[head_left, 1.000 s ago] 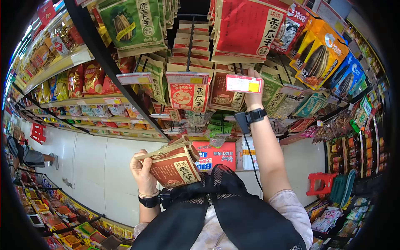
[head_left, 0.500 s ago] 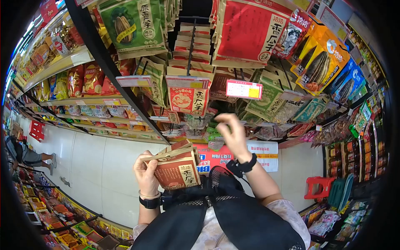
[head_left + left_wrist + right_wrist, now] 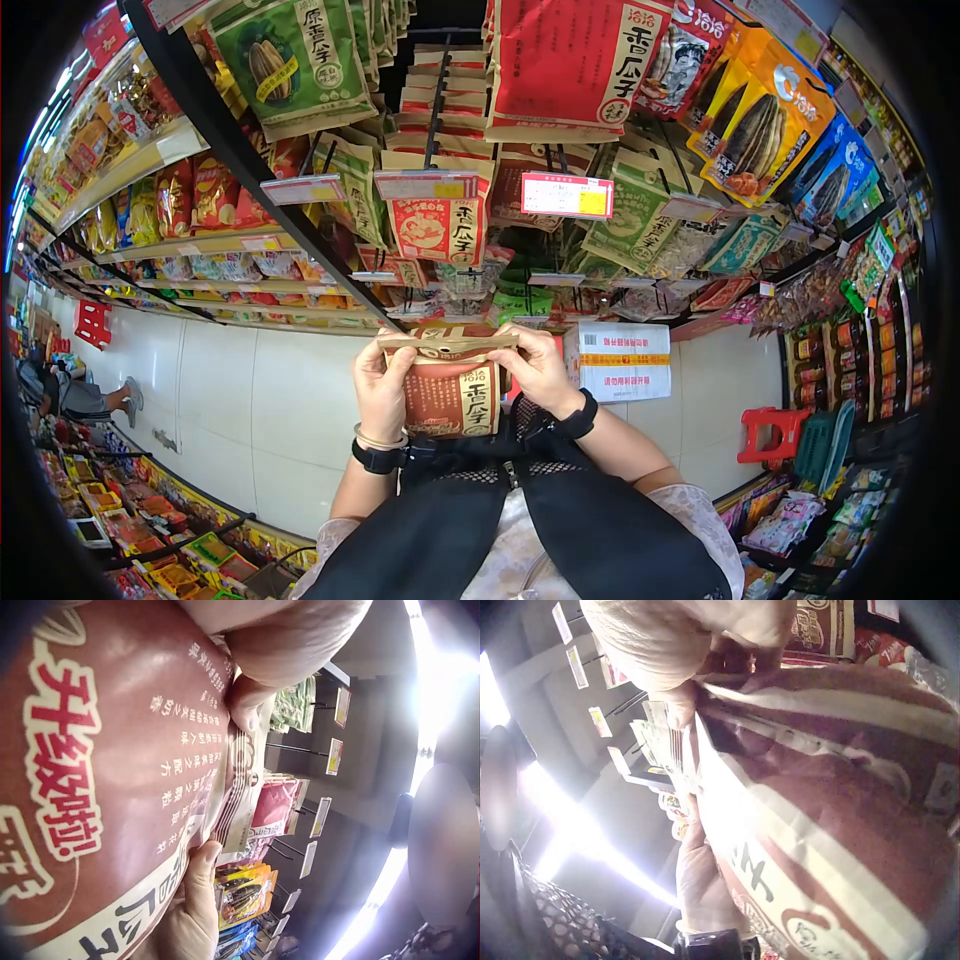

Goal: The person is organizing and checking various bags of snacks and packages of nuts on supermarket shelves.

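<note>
In the head view a small stack of reddish-brown sunflower seed bags with kraft-paper edges is held up before the chest. My left hand pinches the top left corner, thumb on the near face. At the top right corner, my right hand grips the same edge. The front bag's printed face fills much of the left wrist view, with the right thumb along its edge. Bag sides spread below the right hand in the right wrist view; the fingers behind the bags are hidden.
Ahead, a hook rack carries green seed bags, red bags and orange bags, with price tags in front. A white carton lies on the floor. A red stool stands at right; a person is at far left.
My right hand has come down from the hooks behind the price tag and now grips the bags' top edge. The left hand has shifted right, and the bags have turned squarer to the chest.
</note>
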The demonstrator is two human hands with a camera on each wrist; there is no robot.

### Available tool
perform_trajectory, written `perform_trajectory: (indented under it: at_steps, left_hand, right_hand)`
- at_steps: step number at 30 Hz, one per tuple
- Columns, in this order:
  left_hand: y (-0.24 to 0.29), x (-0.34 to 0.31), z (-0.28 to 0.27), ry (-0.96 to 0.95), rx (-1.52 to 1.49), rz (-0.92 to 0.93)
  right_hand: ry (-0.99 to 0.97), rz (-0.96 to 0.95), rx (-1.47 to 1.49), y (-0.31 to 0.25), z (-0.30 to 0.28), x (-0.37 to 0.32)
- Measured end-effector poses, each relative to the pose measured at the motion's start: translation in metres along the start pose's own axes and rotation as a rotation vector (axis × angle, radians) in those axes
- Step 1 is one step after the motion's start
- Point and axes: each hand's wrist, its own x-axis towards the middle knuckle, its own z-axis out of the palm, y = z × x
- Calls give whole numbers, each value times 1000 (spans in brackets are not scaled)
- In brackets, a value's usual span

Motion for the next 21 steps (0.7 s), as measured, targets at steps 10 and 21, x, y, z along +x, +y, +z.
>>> perform_trajectory:
  at_steps: [10,21]
  left_hand:
    - [1,4,2,-29,74,-122]
    - [2,4,11,23,140,-78]
  right_hand:
    - [181,114,66,5,1,-6]
    - [279,131,133,8,1,3]
